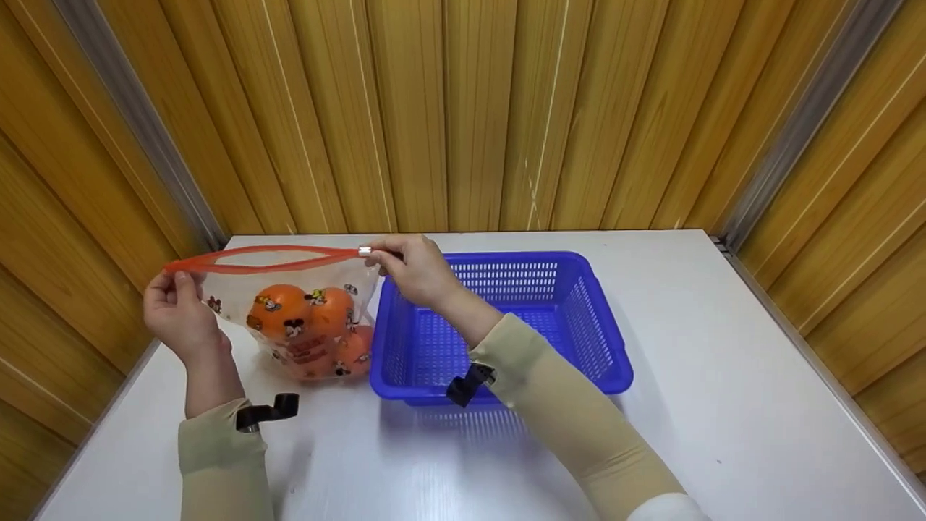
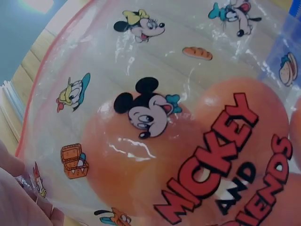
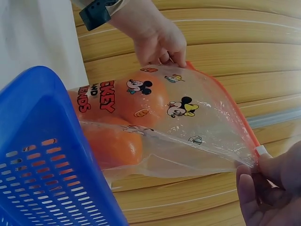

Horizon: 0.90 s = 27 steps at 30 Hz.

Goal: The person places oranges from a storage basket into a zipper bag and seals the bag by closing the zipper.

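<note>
A clear zipper bag (image 1: 231, 293) printed with cartoon figures hangs between both hands, its red zipper rim parted in the middle. Several orange round fruits (image 1: 281, 311) fill its lower part; the print "Mickey and Friends" covers some of them in the left wrist view. My left hand (image 1: 181, 315) pinches the left end of the red rim. At the other end, my right hand (image 1: 419, 271) pinches the corner by the white slider (image 3: 261, 150). The bag's bottom is beside the left wall of a blue plastic basket (image 1: 615, 347).
The basket has slotted walls and stands on a white table (image 1: 694, 405). Wood-patterned panels (image 1: 477, 116) rise behind the table and on both sides. A black strap mount (image 1: 268, 412) sits on the left wrist, another (image 1: 470, 383) on the right.
</note>
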{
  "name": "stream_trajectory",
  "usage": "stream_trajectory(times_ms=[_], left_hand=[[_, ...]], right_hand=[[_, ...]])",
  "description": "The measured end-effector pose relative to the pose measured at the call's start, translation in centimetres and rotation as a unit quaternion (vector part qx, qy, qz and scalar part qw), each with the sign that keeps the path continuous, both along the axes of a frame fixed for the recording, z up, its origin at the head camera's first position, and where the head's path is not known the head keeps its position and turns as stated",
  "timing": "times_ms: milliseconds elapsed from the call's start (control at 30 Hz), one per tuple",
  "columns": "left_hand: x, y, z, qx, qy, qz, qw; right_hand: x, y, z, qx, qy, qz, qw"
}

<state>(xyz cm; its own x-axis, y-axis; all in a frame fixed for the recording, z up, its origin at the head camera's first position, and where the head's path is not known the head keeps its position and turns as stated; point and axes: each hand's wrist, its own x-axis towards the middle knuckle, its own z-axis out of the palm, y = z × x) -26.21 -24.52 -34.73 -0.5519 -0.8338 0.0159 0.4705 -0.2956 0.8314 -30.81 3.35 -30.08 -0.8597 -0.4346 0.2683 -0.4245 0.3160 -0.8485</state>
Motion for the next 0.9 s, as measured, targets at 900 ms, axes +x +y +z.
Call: stream_trajectory(times_ms=[900], left_hand=[[0.4,10.5,5.4,-0.692,-0.078,-0.181,0.6946]], right_hand=[[0.0,-0.2,-0.7,-0.091,0.035,0.002,0.995]])
